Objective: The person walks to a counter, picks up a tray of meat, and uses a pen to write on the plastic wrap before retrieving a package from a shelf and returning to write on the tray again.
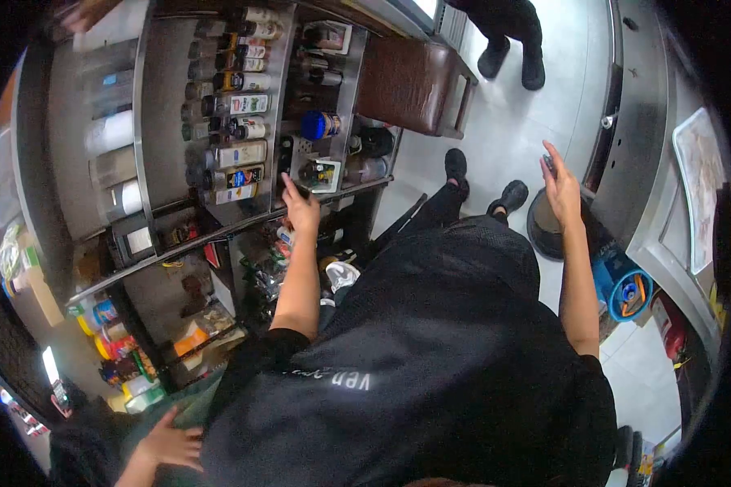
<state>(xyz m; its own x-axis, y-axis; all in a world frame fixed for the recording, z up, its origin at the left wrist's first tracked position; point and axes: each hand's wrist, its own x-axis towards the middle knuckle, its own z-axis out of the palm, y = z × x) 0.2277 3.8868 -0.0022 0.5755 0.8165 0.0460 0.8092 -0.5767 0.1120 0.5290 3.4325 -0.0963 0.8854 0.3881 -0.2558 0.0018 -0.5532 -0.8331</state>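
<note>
My left hand (302,213) is raised beside the shelf's front edge, its fingers apart and nothing clear between them. A black bottle with a green and yellow label (318,174) stands on the shelf just beyond its fingertips. My right hand (562,188) is lifted over the pale floor, with a small dark thing (549,164) between its thumb and fingers, too small to make out. Below that hand, near my forearm, is a round black object (546,226). Both hands are well apart, on either side of my black top.
Shelves on the left hold rows of bottles (240,153) and jars. A brown bin-like box (402,85) stands beyond them. Another person's legs (512,36) are at the top; another person's hand (170,445) is at lower left. A blue cylinder (625,286) and metal counter (654,207) are right.
</note>
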